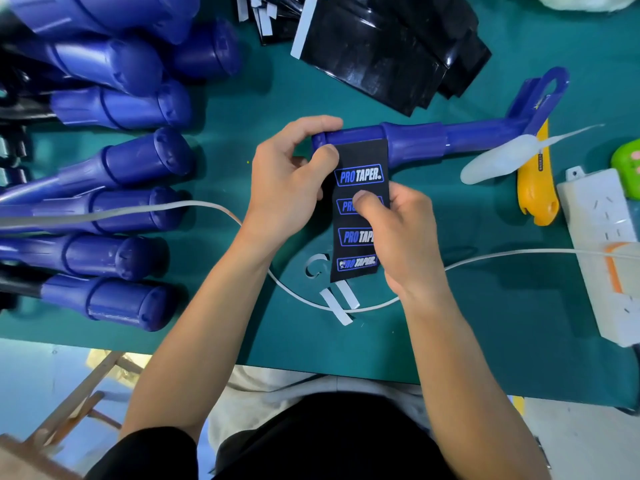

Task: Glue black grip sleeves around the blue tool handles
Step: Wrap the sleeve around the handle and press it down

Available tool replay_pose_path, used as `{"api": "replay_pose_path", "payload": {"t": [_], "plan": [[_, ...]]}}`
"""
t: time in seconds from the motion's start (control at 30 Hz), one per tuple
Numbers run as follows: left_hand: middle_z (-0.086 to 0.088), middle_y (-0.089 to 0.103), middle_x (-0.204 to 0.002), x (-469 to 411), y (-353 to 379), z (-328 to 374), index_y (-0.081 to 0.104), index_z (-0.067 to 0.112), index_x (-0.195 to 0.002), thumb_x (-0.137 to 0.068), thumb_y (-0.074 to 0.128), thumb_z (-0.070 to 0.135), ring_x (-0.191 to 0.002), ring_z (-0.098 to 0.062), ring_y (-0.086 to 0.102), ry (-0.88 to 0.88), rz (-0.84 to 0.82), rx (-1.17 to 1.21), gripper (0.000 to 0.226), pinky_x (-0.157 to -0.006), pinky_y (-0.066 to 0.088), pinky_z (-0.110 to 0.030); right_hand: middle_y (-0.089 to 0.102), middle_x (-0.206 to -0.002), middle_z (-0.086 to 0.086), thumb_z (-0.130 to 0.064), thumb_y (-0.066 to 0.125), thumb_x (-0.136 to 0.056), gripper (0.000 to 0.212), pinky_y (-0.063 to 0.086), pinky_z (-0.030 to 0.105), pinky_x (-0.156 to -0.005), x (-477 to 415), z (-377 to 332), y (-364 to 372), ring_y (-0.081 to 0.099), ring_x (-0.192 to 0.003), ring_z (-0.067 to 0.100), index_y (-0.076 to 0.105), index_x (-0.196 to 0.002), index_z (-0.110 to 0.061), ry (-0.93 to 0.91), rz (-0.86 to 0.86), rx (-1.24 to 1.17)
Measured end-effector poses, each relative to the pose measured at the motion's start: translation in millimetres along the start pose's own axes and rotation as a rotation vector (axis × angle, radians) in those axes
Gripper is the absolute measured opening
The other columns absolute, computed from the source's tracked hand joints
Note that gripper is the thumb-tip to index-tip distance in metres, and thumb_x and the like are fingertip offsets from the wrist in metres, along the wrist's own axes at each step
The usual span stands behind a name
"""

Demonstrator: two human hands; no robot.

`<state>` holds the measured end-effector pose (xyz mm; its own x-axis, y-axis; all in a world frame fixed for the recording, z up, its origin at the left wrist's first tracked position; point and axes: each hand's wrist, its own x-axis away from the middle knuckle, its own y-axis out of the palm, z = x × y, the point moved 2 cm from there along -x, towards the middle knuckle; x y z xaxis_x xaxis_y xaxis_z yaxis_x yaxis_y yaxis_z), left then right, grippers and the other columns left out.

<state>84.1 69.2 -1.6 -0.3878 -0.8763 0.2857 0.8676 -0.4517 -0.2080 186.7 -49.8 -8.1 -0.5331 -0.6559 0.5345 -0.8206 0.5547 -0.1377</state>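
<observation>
Heap of blue handles [138, 161] lies far to the left of the blue tool handle [415, 140], with the round ends turned toward it, on the green worktop [485, 323]. A grey strip [104, 211] runs across this heap, also left of that handle.

The blue tool handle itself lies in the middle of the worktop, pointing left to right, with its looped end at the right. The left hand [287, 181] grips the left end of the handle: the fingers are curled over the top of it, and the thumb presses the upper left corner of the black grip sleeve [360, 161] against it. The sleeve touches the handle with its upper edge and stretches from it toward the person, showing four printed "PRO TAPER" marks. The right hand [405, 237], just below the handle, pinches the sleeve at its right edge, with the thumb on the second mark.

White paper strips [337, 306] lie below the handle, near the lower end of the sleeve, and a white cable [519, 252] passes there too. A stack of black sleeves [398, 46] lies above the handle. Below the right part of the handle rest a pale translucent piece [495, 162] and a yellow utility knife [536, 192], touching each other. A white power strip [602, 244] is to the lower right of the handle, well apart from it.
</observation>
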Motion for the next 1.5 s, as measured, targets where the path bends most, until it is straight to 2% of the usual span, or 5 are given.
{"api": "replay_pose_path", "payload": {"t": [0.13,0.27,0.53,0.97,1.5], "plan": [[0.018,0.072,-0.084,0,0,0,0.074,0.025,-0.109,-0.091,0.063,0.012,-0.047,-0.014,0.050,0.003,-0.004,-0.007,0.025,-0.052,0.044,-0.023,0.064,-0.065,-0.010,-0.042,0.065,-0.096,0.030,0.036,0.027,-0.063,13,-11,-22,0.065,-0.069,0.024,0.064,-0.084,-0.015,-0.240,0.264,0.632],[0.018,0.071,-0.081,0,0,1,0.074,0.025,-0.109,-0.090,0.062,0.013,-0.049,-0.015,0.048,0.015,-0.003,0.000,0.025,-0.052,0.044,-0.022,0.073,-0.093,-0.006,-0.034,0.063,-0.100,0.023,0.046,0.026,-0.074,21,-41,-27,0.068,-0.086,0.014,0.069,-0.109,-0.015,-0.492,0.519,0.607],[0.016,0.072,-0.085,0,4,-1,0.075,0.025,-0.104,-0.087,0.061,0.016,-0.053,-0.014,0.049,0.027,0.036,0.008,0.023,-0.053,0.044,-0.026,0.073,-0.112,0.002,-0.033,0.057,-0.104,0.029,0.019,0.034,-0.125,-46,-55,-17,0.056,-0.110,0.019,0.071,-0.119,-0.012,-0.516,0.208,0.725],[0.023,0.073,-0.087,-5,14,-2,0.071,0.039,-0.086,-0.085,0.071,0.036,-0.087,-0.005,0.069,0.102,0.200,-0.152,0.004,-0.088,0.057,-0.038,0.072,-0.107,-0.006,-0.030,0.055,-0.103,0.028,0.029,0.029,-0.106,-45,-47,-16,0.048,-0.106,0.016,0.071,-0.121,-0.016,-0.591,0.234,0.663],[0.029,0.070,-0.092,0,19,-7,0.069,0.041,-0.095,-0.096,0.056,0.030,-0.075,-0.009,0.064,0.202,0.243,-0.238,0.016,-0.069,0.050,-0.027,0.073,-0.112,-0.006,-0.026,0.052,-0.106,0.032,0.027,0.027,-0.107,-48,-43,-23,0.052,-0.111,0.015,0.073,-0.129,-0.018,-0.621,0.171,0.664]]}}
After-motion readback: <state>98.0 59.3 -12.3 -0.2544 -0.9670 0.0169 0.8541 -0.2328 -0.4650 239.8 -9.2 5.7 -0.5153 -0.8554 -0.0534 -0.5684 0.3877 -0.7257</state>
